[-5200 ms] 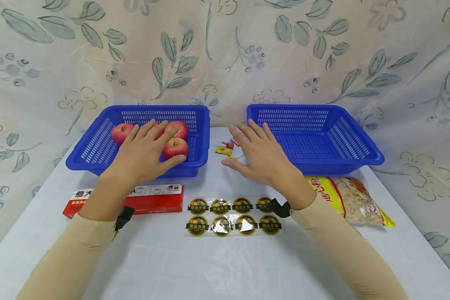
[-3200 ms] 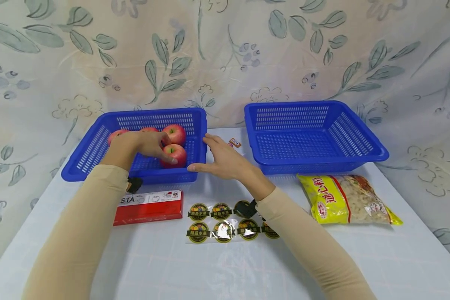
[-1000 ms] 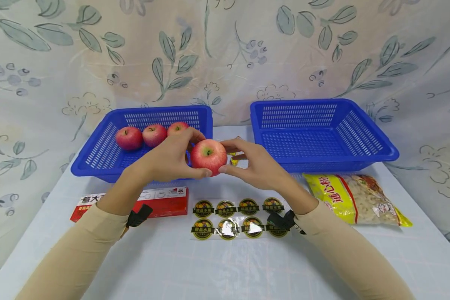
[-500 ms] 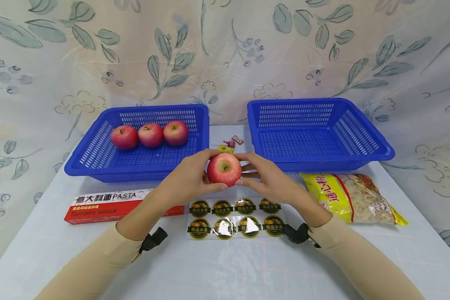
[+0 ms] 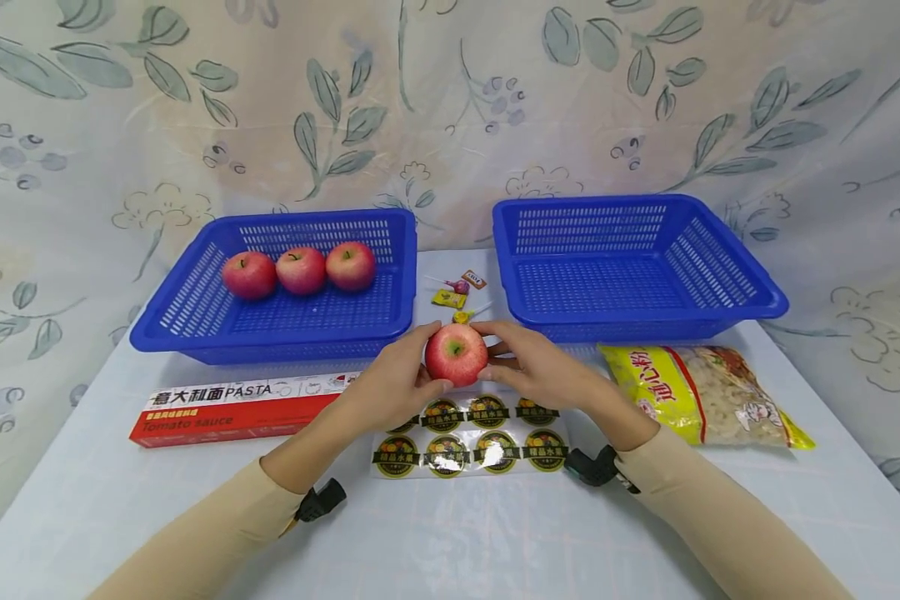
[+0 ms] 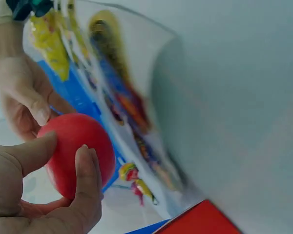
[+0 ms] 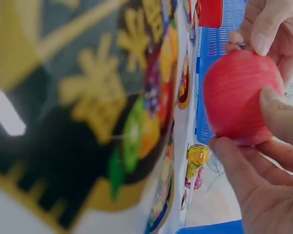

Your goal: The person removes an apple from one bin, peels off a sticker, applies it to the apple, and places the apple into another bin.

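- Evidently, the left hand [image 5: 396,379] clasps the red apple [image 5: 452,367] at nine o'clock.
- The right hand [image 5: 537,360] clasps it at three.
- Its stem end [image 5: 457,349] faces up; long axis unclear.

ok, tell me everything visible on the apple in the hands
The apple is round, red with faint paler streaks, yellowish-green around the stem hollow, its visible skin smooth. Stem end up, it is held between the left hand and right hand, near the far edge of the sticker sheet; any contact underneath is unclear.
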`<state>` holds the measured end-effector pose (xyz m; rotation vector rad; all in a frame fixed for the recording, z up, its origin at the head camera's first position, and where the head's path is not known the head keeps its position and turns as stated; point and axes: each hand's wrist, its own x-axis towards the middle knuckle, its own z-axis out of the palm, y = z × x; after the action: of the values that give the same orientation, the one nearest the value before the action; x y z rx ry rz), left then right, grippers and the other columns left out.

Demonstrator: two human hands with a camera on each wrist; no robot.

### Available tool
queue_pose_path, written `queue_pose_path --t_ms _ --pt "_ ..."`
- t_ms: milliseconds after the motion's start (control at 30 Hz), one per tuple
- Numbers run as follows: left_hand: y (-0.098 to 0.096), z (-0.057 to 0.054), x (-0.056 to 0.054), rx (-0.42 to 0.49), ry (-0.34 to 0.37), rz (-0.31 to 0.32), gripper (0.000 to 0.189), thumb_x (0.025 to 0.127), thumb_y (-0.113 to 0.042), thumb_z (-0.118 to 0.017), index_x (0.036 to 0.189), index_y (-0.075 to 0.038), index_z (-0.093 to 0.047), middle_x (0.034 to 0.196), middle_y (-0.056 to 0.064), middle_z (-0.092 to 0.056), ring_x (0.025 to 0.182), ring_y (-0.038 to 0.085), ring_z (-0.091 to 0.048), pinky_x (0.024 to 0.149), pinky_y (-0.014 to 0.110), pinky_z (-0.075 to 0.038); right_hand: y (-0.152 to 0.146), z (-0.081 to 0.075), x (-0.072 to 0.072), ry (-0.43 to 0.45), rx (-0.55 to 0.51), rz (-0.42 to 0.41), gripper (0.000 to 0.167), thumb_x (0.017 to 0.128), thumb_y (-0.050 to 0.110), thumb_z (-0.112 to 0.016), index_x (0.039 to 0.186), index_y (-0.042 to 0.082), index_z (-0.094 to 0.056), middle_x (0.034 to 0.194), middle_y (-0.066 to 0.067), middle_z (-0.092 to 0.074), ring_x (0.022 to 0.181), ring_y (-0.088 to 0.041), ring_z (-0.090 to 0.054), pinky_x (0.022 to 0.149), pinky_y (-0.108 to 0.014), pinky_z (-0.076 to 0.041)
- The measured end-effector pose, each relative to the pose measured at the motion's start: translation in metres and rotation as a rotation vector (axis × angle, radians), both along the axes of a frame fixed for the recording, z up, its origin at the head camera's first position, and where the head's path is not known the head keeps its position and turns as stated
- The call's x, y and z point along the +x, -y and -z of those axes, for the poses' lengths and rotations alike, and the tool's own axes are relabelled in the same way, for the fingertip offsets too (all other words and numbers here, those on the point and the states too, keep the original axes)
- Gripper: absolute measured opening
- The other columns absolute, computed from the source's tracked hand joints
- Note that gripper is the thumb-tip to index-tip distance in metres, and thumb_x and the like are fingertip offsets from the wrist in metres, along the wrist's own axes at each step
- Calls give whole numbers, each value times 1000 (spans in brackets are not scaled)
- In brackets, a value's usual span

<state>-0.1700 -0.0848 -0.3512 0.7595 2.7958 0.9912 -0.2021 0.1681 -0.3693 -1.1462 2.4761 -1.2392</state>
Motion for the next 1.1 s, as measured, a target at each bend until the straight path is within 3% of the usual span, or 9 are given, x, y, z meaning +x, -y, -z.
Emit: queue_pose_path --t_ms 133,233,367,467,567,700,800,933,1100 --pt "2 6 -6 -8 -3 19 76 95 -17 -74 156 5 -33 133 16 -58 85 12 -63 86 34 -54 3 3 -3 25 33 4 61 100 12 -67 153 1 -38 148 -18 -52 123 -34 -65 98 -38 -56" --pt "3 7 -11 -19 20 30 76 96 -18 -72 157 4 -31 137 17 -57 89 13 -65 87 34 -55 3 4 -5 43 69 18 62 102 15 -65 155 0 -36 149 -19 -52 123 -34 -65 98 -39 -57" --pt "6 5 -12 -63 70 23 79 98 -22 -71 158 5 -28 117 11 -67 88 12 -65 87 36 -56 4 4 -6 55 117 38 65 103 20 -64 156 -1 -34 149 -20 -52 122 -33 -66 98 -41 -56" --pt "10 3 -9 -155 62 14 78 98 -24 -70 156 7 -30 100 8 -69 87 15 -65 89 39 -56 2 2 -5 58 152 49 68 102 21 -65 156 -5 -32 149 -22 -52 122 -34 -66 98 -41 -56" --pt "16 1 -2 -271 25 2 71 97 -27 -71 151 8 -40 114 15 -69 106 26 -67 100 45 -52 -1 -2 -1 49 196 58 72 102 21 -66 155 -10 -30 149 -26 -52 122 -35 -66 97 -42 -56" --pt "22 -2 10 -410 0 -28 63 94 -30 -75 142 6 -54 138 23 -61 130 40 -57 110 53 -46 -8 -9 5 21 265 75 72 102 24 -66 154 -11 -31 151 -28 -49 121 -37 -66 97 -45 -56" --pt "26 -4 19 -516 -22 -55 64 89 -38 -80 137 1 -61 133 20 -64 123 40 -61 102 55 -51 -12 -15 9 -12 306 100 68 101 28 -67 152 -9 -39 148 -27 -52 120 -37 -67 97 -46 -56" --pt "32 -3 28 -641 -87 -46 65 81 -52 -84 124 -5 -69 120 13 -69 109 36 -61 93 52 -53 -13 -22 16 -52 330 121 60 100 29 -68 145 -6 -51 139 -24 -62 118 -36 -68 97 -48 -56" --pt "38 -1 33 -684 -114 -44 63 76 -61 -84 112 -10 -70 107 7 -67 104 31 -49 87 50 -42 -11 -27 22 -66 337 122 54 99 28 -70 141 -2 -57 134 -21 -65 116 -35 -69 96 -47 -57"
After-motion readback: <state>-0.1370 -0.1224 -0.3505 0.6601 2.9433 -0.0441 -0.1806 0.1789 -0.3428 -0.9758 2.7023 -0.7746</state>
